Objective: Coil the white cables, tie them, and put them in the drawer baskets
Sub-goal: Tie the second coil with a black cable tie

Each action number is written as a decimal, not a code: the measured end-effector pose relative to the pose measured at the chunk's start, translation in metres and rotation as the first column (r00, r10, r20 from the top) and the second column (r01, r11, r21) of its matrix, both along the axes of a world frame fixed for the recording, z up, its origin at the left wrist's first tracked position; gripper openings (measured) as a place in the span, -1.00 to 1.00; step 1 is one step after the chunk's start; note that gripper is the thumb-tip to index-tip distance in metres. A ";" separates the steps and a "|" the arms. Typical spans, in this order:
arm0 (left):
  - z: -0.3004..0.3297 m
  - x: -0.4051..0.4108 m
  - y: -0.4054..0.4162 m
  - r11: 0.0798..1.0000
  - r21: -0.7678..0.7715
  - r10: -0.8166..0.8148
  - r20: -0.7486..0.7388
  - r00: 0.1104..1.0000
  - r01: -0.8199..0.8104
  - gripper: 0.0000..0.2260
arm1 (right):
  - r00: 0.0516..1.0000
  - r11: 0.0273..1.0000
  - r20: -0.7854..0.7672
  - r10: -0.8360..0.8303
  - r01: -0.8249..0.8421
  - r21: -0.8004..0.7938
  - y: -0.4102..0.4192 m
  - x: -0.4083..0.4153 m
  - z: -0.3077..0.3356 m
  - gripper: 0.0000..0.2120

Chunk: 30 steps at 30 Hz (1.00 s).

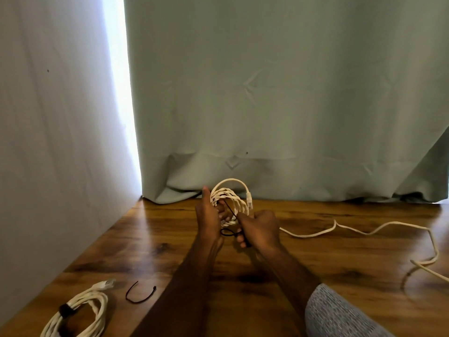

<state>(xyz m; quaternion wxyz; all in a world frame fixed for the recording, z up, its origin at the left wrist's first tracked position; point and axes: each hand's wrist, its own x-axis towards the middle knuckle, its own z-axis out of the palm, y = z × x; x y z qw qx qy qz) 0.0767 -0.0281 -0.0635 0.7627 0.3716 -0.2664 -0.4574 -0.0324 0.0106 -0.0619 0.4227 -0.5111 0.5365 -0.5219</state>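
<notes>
My left hand (pixel 209 215) grips a coiled white cable (pixel 230 199) held upright above the wooden table (pixel 315 263), its plug hanging at the coil's right side. A thin black tie (pixel 230 231) runs through the coil and loops below it. My right hand (pixel 261 229) pinches the tie just right of the coil. A second white cable (pixel 379 231) lies loose and uncoiled across the table to the right. At the lower left a third white cable coil (pixel 80 312) lies bound with a black tie.
A spare black tie (pixel 139 294) lies on the table near the bound coil. A pale green curtain (pixel 279 93) hangs along the table's far edge, and a white wall (pixel 53 142) borders the left. No drawer baskets are in view.
</notes>
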 end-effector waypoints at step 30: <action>-0.009 -0.015 0.010 0.996 -0.089 0.068 0.455 0.888 -0.030 -0.74 | 0.980 0.991 0.192 0.058 -0.033 -0.128 -0.011 0.006 -0.012 -0.78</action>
